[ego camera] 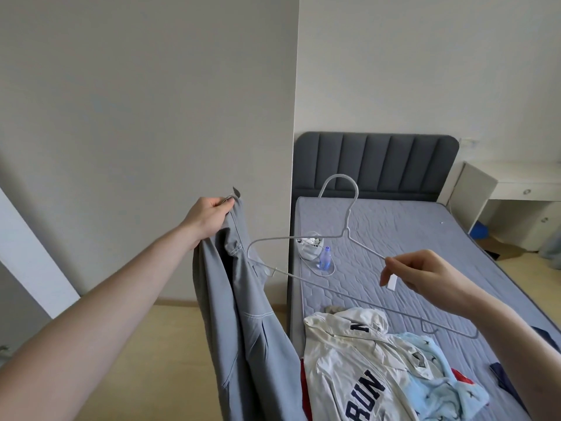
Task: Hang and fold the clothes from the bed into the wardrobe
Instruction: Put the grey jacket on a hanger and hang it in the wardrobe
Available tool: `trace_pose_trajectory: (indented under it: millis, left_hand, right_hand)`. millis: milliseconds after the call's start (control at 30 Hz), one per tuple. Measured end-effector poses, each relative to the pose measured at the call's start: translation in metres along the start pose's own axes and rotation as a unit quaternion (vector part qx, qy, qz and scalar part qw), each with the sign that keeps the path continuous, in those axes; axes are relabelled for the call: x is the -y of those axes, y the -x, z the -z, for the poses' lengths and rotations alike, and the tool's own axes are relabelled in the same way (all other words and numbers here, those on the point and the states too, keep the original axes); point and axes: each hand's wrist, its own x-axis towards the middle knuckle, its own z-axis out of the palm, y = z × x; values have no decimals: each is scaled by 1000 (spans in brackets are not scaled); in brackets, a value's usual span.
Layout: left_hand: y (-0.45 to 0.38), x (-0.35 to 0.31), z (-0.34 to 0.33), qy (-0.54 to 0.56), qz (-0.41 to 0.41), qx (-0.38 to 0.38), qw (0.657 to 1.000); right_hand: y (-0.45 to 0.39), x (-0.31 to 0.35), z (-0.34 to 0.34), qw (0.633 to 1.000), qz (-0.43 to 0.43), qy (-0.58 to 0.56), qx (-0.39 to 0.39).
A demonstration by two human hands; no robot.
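Observation:
My left hand (212, 214) grips the top edge of grey trousers (243, 314), which hang down beside the bed. My right hand (425, 275) pinches the sloping arm of a thin grey wire hanger (346, 232) held over the bed, and a small white tag sticks out under the fingers. The hanger's left end touches the trousers near the waist. On the bed (394, 238) lie a cream hoodie (364, 375) with dark letters and a light blue garment (440, 384), with red and dark blue cloth showing under them.
A small white bag (309, 247) and a clear bottle (325, 258) stand on the mattress near the headboard (376, 162). A tall grey-white panel (151, 117) rises at the left. A white desk (516, 192) stands at the right, with a cardboard piece on the floor.

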Motion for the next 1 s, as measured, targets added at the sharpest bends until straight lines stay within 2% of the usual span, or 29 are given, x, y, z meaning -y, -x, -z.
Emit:
trace_pose_trajectory:
  millis: [133, 467, 567, 733, 833, 1000]
  left_hand:
    - [8, -17, -6, 11, -19, 10, 1000]
    - [61, -91, -34, 28, -179, 97, 979]
    - [83, -113, -36, 49, -238, 125, 962]
    - [120, -117, -32, 41, -270, 131, 953]
    - [129, -95, -34, -10, -251, 191, 949]
    - [131, -82, -32, -178, -241, 264, 917]
  right_hand:
    - [-1, 5, 1, 1000, 2, 1, -18]
    - [-17, -1, -46, 999, 17, -1, -39]
    - [-21, -8, -64, 997, 24, -10, -71]
    - [-20, -17, -72, 976, 33, -129, -175]
    - [-18, -19, -66, 966, 44, -135, -216]
    - [-19, -13, -60, 964, 77, -97, -236]
